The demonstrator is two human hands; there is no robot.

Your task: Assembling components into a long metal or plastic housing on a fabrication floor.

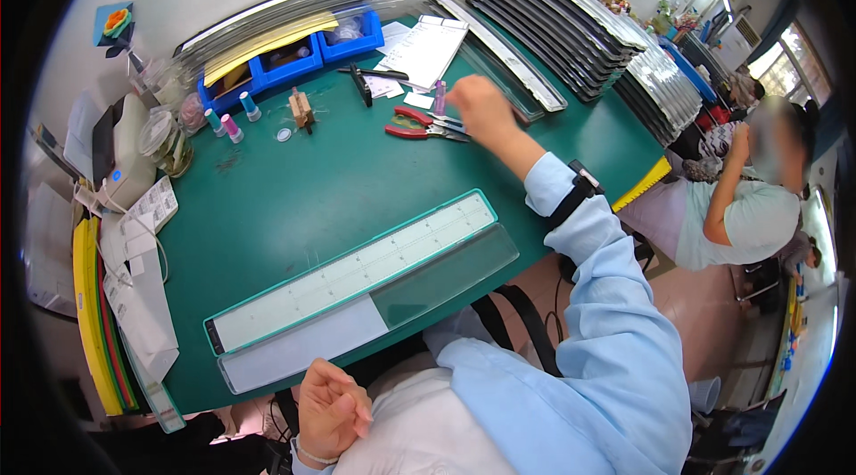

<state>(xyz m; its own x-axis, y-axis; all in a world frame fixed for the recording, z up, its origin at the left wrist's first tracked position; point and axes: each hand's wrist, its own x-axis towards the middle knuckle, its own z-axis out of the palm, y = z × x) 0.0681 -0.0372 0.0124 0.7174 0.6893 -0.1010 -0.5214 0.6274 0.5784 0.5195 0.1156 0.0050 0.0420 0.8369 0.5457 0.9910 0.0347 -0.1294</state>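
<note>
My right hand (486, 114) reaches over the far side of the table, its fingers curled in. Beside its fingertips is a slim purple tube (440, 98); whether they touch it, or hold anything else, is hidden. Just below lie red-handled pliers (412, 124). Close to my body, my left hand (332, 405) is raised at the table's near edge with its fingers bent together; anything pinched in it is too small to make out. Between my hands lies a long, narrow teal-rimmed case (357, 272), opened out flat. Its far half has a pale lining with small dots in rows; a clear lid (446, 277) with a white sheet (303, 346) under part of it adjoins.
Blue bins (285, 65) and small bottles (232, 127) line the back left, near a wooden block (301, 110). Papers (426, 47) lie at the back. Stacked long black-edged cases (544, 25) fill the back right. Another person (749, 199) sits at far right.
</note>
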